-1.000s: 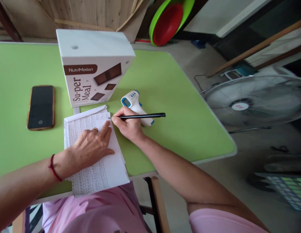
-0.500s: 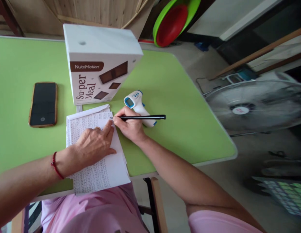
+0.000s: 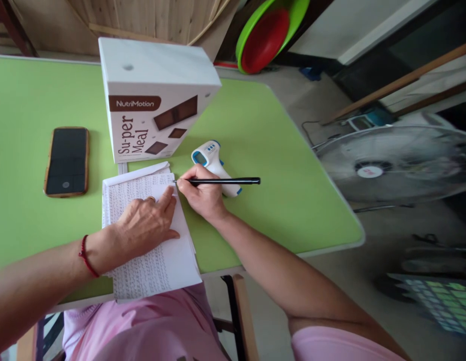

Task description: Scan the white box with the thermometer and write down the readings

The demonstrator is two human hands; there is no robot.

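A notepad covered in handwritten lines lies at the near edge of the green table, its top page folded over at the far end. My left hand rests flat on the page, fingers extended, a ring on one finger and the index fingertip near the pen's point. Between the thumb and fingers of my right hand is a black pen, its tip at the upper right edge of the page. Just beyond that hand, partly covered by it, lies a white and blue infrared thermometer.
A white NutriMotion box stands behind the notepad. To the left lies a phone in a brown-edged case on the green table. A fan stands off the table's right side, and green and red basins are beyond it.
The pen and my right hand have shifted very slightly to the right at the page's edge. My left hand stays where it was.
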